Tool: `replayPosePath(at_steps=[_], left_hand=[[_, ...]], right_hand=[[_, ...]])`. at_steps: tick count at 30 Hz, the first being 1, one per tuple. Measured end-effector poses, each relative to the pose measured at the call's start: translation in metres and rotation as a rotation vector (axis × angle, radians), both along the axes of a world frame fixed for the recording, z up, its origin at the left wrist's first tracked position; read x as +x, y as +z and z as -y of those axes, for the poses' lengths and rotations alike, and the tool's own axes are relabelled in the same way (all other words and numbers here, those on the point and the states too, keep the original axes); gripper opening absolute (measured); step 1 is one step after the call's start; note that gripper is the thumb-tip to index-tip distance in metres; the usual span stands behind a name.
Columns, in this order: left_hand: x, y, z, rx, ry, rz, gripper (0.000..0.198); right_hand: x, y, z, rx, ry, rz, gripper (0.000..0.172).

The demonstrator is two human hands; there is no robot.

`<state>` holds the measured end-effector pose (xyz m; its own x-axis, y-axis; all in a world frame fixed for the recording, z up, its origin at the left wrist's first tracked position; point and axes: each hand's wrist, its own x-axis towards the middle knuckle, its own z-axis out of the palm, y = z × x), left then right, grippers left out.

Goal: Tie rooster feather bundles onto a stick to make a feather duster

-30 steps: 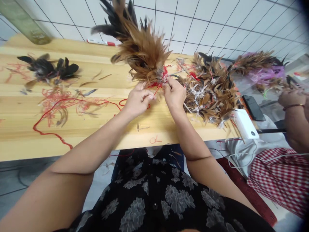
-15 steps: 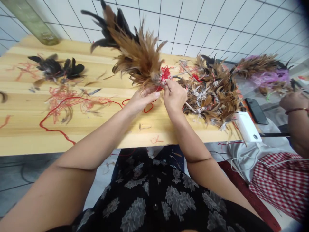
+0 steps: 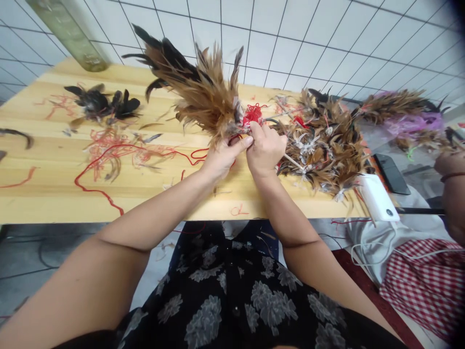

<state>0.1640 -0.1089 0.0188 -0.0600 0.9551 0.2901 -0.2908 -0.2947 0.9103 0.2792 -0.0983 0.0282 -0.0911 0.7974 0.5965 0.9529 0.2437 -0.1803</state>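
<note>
A bundle of brown and black feathers [image 3: 207, 92] points up and to the left above the wooden table. My left hand [image 3: 222, 157] is closed around its bound base, thumb on top. Close against it, my right hand [image 3: 267, 148] has its fingers curled tight at the same base; what exactly they pinch is hidden. A tangle of red thread [image 3: 252, 115] lies just beyond my fingertips. From near my left hand a long red yarn [image 3: 94, 167] runs left over the table and down past its front edge.
To the right lies a heap of brown feather bundles [image 3: 334, 140]. Black feathers [image 3: 105, 102] and thread scraps [image 3: 101, 150] lie at left. A white power bank [image 3: 378, 198] and a phone [image 3: 391, 173] are near another person's hand [image 3: 450, 165]. A greenish container [image 3: 78, 43] stands at the back left.
The camera view has shifted slightly left. The feather bundle has turned a little and its dark tips sit lower. Both my hands stay together at its base.
</note>
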Motion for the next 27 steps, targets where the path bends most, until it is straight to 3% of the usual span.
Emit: replayPosePath(at_steps=[6,10,14,17,20,23,27], left_hand=[[0.002,-0.003,-0.004,0.001,0.104,0.095,0.047],[-0.005,-0.009,-0.011,-0.111,0.148,0.108,0.045],[-0.020,-0.009,-0.016,-0.202,0.105,0.110,0.044],[-0.036,-0.005,-0.022,-0.178,0.049,0.068,0.045],[-0.053,0.000,-0.028,-0.152,-0.006,0.072,0.045],[-0.065,0.005,-0.030,-0.168,-0.119,0.093,0.046],[-0.065,0.010,-0.022,-0.208,-0.354,-0.034,0.050]], right_hand=[[-0.006,0.001,0.003,0.013,0.028,-0.005,0.045],[-0.014,0.003,0.006,-0.052,0.054,-0.014,0.047],[-0.019,0.007,0.015,-0.119,0.083,0.000,0.048],[-0.014,0.009,0.017,-0.177,0.188,-0.162,0.043],[-0.001,0.010,0.009,-0.362,0.389,-0.549,0.036],[0.013,0.014,0.000,-0.709,0.607,-1.004,0.039],[0.018,0.019,0.002,-1.100,0.760,-1.265,0.043]])
